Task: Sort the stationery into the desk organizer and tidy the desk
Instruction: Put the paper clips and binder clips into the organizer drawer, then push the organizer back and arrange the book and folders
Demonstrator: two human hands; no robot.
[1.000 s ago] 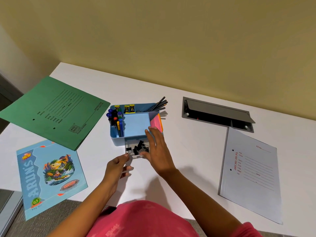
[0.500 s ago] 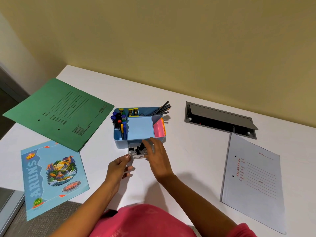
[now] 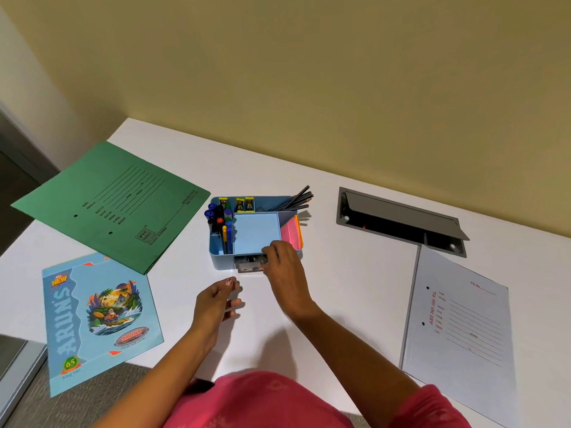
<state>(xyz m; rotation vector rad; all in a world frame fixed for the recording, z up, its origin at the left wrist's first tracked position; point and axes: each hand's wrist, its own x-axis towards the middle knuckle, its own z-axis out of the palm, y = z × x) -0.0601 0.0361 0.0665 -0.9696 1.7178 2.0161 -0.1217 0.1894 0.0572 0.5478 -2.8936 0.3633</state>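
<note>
Since the little drawer sticks out mid-frame, the right hand grips it, maybe to push; the left hand lies open, empty.

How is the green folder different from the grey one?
The green folder has dark print; the grey folder has red print. The green folder lies left of the blue organizer, the grey folder to its right. The grey folder has a darker strip along one edge; the green folder does not. Both lie flat and closed on the white desk, each with ruled lines and two punched holes.
</note>
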